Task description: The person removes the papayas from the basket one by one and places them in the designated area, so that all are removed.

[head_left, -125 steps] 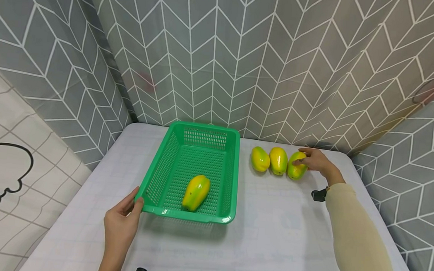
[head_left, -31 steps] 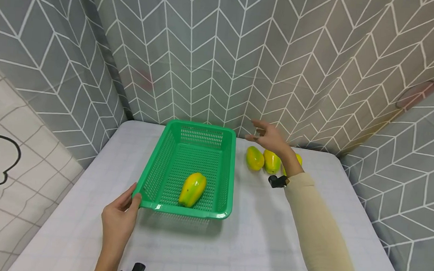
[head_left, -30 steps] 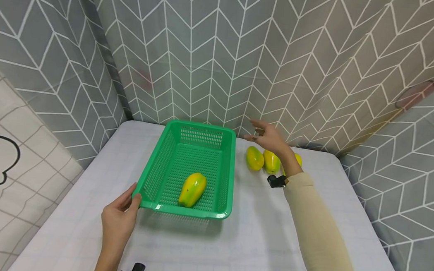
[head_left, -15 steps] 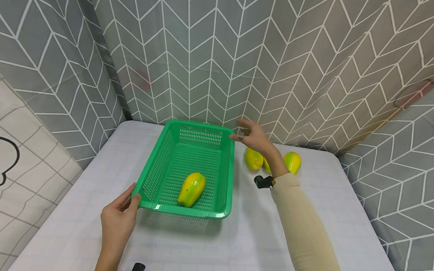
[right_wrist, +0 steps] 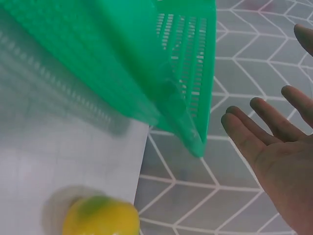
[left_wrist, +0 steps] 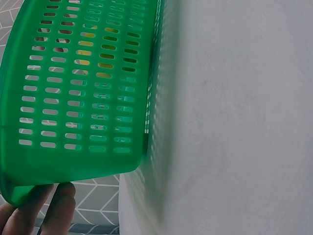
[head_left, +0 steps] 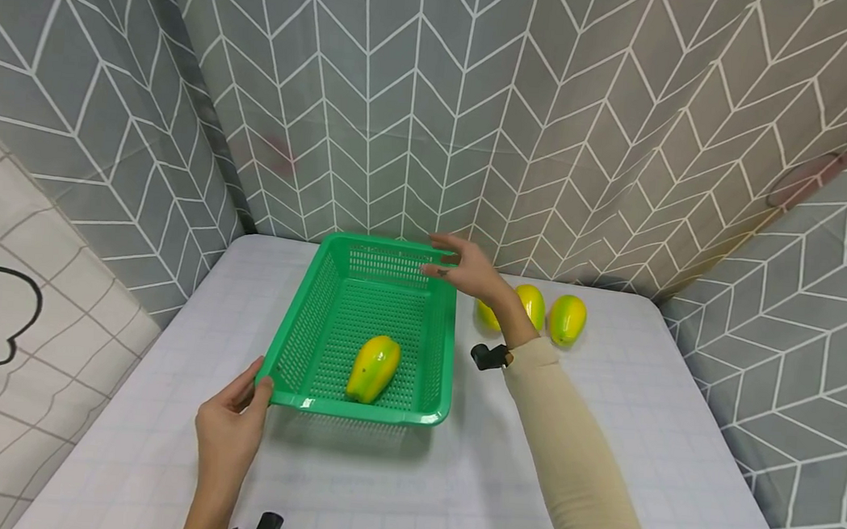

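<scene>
My left hand pinches the near left corner of a green perforated plastic basket. In the left wrist view its fingers curl at the rim beside the slotted basket wall. A yellow-green papaya lies in the basket's near part. Above the far right corner my right hand hovers with its fingers spread. The right wrist view shows this hand holding nothing, apart from the basket rim. Beneath the right forearm, part of one outside papaya is hidden.
Two more papayas, the middle one and the right one, lie at the back right of the white-covered table. A grey patterned curtain stands behind the table's far edge. Each wrist wears a small black camera.
From the papayas at the right, my right hand has moved left to the basket's far right corner, uncovering the rightmost papaya. The left hand keeps its grip on the basket.
</scene>
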{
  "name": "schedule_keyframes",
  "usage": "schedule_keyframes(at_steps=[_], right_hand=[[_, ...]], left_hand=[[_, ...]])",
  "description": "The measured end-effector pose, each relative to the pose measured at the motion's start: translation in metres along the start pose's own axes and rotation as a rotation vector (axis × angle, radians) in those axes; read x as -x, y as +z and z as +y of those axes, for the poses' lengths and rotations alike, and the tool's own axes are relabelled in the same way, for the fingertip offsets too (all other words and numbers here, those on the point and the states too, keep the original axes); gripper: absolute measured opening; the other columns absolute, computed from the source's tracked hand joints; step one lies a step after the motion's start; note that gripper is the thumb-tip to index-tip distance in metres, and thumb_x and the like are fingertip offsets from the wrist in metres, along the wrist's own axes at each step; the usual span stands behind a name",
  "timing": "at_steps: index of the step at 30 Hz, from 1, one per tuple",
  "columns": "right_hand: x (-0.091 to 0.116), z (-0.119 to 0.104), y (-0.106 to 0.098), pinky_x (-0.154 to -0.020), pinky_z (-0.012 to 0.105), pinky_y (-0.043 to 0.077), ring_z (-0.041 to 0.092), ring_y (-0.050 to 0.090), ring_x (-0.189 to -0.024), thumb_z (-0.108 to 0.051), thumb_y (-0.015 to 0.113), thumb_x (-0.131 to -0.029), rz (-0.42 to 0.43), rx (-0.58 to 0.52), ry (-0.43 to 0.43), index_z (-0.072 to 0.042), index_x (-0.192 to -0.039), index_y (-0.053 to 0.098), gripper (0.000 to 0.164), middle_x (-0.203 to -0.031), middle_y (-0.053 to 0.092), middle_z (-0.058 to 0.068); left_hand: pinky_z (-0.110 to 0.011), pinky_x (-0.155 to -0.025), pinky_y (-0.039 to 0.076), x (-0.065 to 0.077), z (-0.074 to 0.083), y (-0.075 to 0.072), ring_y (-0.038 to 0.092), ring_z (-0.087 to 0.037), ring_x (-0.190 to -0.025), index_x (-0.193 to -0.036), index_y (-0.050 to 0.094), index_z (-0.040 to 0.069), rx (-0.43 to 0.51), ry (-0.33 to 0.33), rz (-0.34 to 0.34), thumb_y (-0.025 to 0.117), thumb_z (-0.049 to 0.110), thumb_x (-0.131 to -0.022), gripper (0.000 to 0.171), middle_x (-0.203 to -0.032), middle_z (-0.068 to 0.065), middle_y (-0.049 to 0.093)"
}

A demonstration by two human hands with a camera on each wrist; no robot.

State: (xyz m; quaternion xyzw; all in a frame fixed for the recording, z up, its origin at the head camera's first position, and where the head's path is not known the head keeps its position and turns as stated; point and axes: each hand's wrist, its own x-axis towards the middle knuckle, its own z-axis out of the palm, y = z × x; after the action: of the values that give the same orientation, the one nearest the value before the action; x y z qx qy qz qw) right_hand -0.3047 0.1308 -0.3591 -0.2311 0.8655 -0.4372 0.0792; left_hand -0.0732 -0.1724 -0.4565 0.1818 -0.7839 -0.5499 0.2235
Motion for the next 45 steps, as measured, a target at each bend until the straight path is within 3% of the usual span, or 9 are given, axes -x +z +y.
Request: schedule_keyframes(at_steps=[21, 45], right_hand=[[-0.008, -0.017, 0.039, -0.115, 0.056, 0.052, 0.049, 0.050, -0.147, -0.021, 0.074, -0.100, -0.104, -0.085, 0.019, -0.007, -0.162, 0.040, 0.073, -0.161, 0.048, 0.027], [-0.017, -0.024, 0.075, -0.113, 0.047, 0.055, 0.039, 0.061, -0.138, -0.025, 0.075, -0.099, -0.190, -0.041, 0.050, -0.009, -0.163, 0.040, 0.074, -0.160, 0.051, 0.022]], left_hand=[[-0.001, -0.065, 0.052, -0.002, -0.002, 0.000, 0.057, 0.028, -0.081, -0.139, 0.067, -0.002, 0.013, 0.010, -0.003, 0.065, 0.012, -0.103, 0.038, -0.123, -0.030, 0.073], [-0.002, -0.067, 0.052, 0.000, -0.002, 0.000, 0.059, 0.028, -0.082, -0.139, 0.066, -0.003, 0.043, 0.012, -0.012, 0.065, 0.011, -0.104, 0.038, -0.125, -0.031, 0.071]])
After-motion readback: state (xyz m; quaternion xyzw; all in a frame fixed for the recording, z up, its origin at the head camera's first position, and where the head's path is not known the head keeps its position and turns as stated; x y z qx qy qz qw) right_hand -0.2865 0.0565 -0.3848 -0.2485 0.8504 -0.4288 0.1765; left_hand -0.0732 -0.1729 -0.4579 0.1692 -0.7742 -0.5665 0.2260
